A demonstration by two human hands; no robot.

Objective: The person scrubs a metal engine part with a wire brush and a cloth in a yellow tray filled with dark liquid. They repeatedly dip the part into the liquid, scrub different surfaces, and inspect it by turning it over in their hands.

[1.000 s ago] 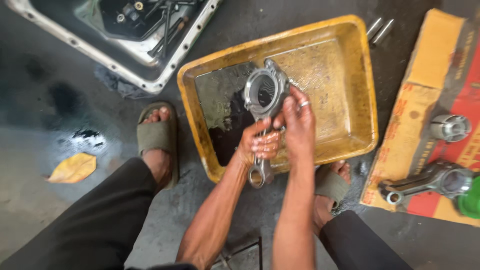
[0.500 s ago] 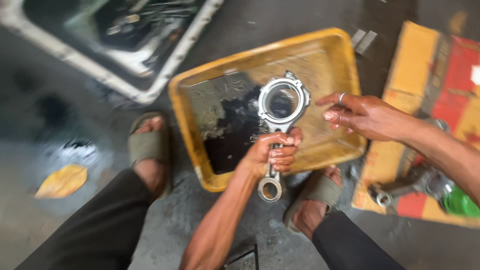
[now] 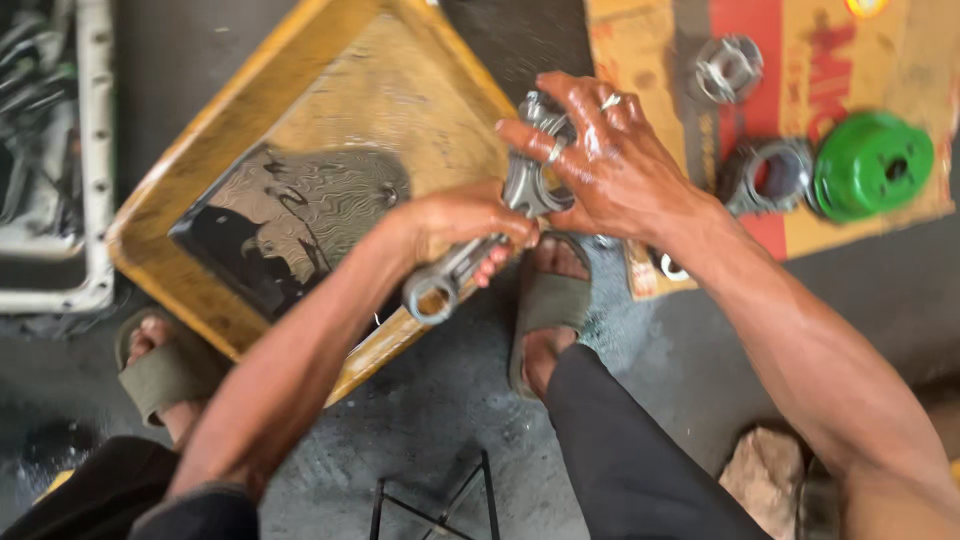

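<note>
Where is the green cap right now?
In the head view, the green cap lies at upper right on the cardboard, beside a metal ring.

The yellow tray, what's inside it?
The yellow metal tray holds a pool of dark oily liquid in one corner; the rest of its floor is stained. The left hand and grey metal connecting rod cover part of the tray's near edge.

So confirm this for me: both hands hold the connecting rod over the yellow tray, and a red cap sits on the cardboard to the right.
Not quite. The cap on the cardboard is green, not red, as the head view shows. The rest stands: the left hand and right hand both hold the connecting rod over the edge of the yellow tray.
</note>
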